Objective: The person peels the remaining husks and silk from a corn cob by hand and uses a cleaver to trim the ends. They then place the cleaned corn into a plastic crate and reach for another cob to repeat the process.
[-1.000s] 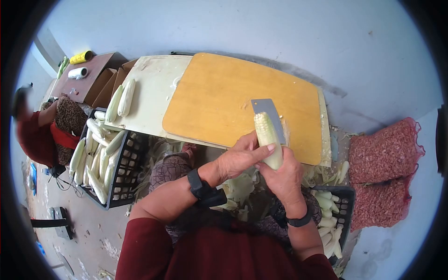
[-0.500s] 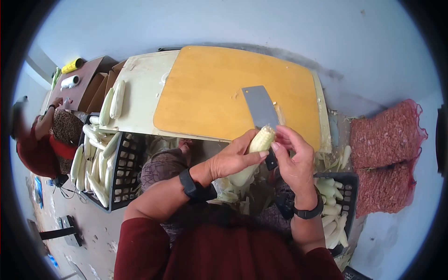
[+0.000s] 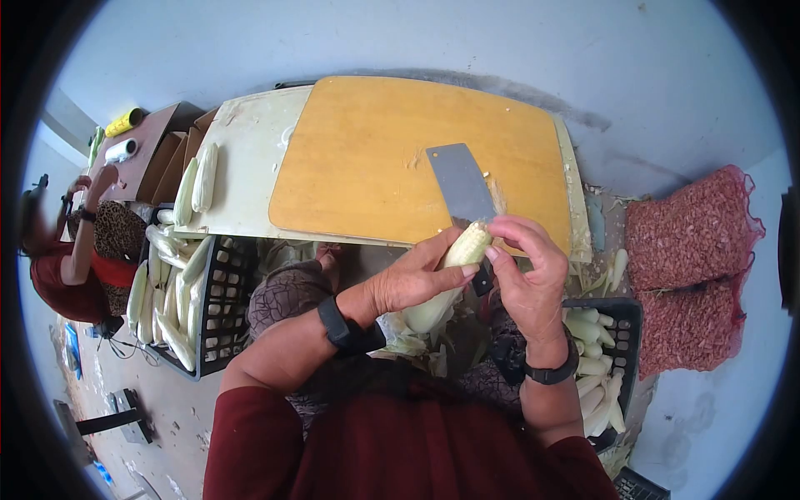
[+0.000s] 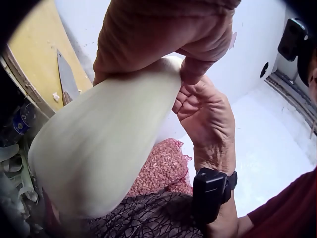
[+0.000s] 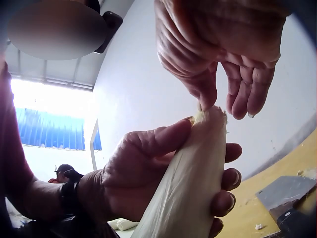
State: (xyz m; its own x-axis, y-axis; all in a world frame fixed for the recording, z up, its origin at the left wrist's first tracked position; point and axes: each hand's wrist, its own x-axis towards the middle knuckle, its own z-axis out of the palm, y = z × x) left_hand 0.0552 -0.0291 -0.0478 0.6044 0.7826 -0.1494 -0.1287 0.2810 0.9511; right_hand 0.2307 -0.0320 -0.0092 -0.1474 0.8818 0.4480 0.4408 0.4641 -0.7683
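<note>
An ear of corn [image 3: 469, 244], its pale kernels bare at the tip and light husk round the lower part, is held up before the person's chest. The left hand [image 3: 408, 282] grips it round the middle, thumb along the near side. At the tip, the thumb and forefinger of the right hand [image 3: 533, 271] pinch the husk edge, the other fingers bent apart from it. In the right wrist view the husk [image 5: 185, 183] covers the side facing that camera. Beyond the hands a cleaver [image 3: 460, 183] lies on the yellow board [image 3: 358, 158], handle over the near edge.
Black crates of corn stand left [image 3: 221, 308] and right [image 3: 629, 333]. Two ears [image 3: 204, 179] lie on the pale tabletop [image 3: 250, 158]. Red mesh sacks [image 3: 692, 233] are stacked right. Another person [image 3: 71, 267] sits far left. Stripped husks lie below the hands.
The ear has come down and left, nearer the body. The right hand has moved from its lower part up to the tip. The view has shifted slightly.
</note>
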